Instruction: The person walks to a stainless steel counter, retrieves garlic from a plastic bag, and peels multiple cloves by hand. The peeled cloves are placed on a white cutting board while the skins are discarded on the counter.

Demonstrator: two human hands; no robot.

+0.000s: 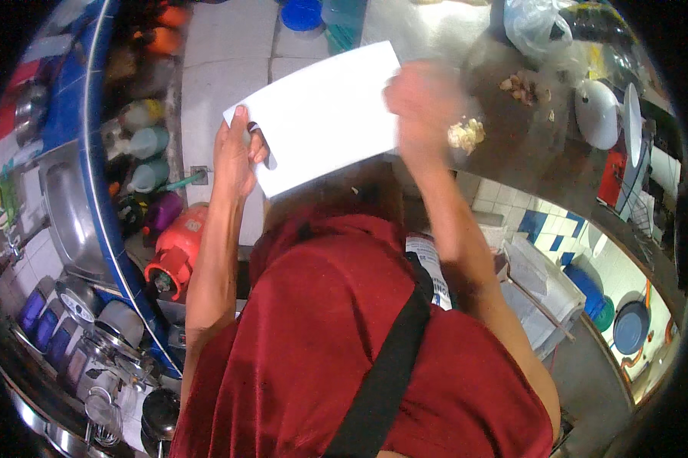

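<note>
A white cutting board [332,114] with a cut-out handle hole is held tilted in front of me. My left hand [239,143] grips its left end, the thumb on the face and fingers showing through the hole. At the right edge, my right hand [424,100] is blurred by motion; whether it grips the board or only touches it cannot be told. Just right of that hand, a small heap of pale chopped pieces [466,134] lies on the dark countertop [504,151]. Farther back are brownish peelings [518,87], perhaps garlic skins.
Toward the right stand white plates [597,114], with a clear plastic bag [535,28] behind. A blue lid or container [301,14] is at the top. On the left are a red gas cylinder [178,249], a blue-tiled ledge [92,166] and a steel sink [75,212].
</note>
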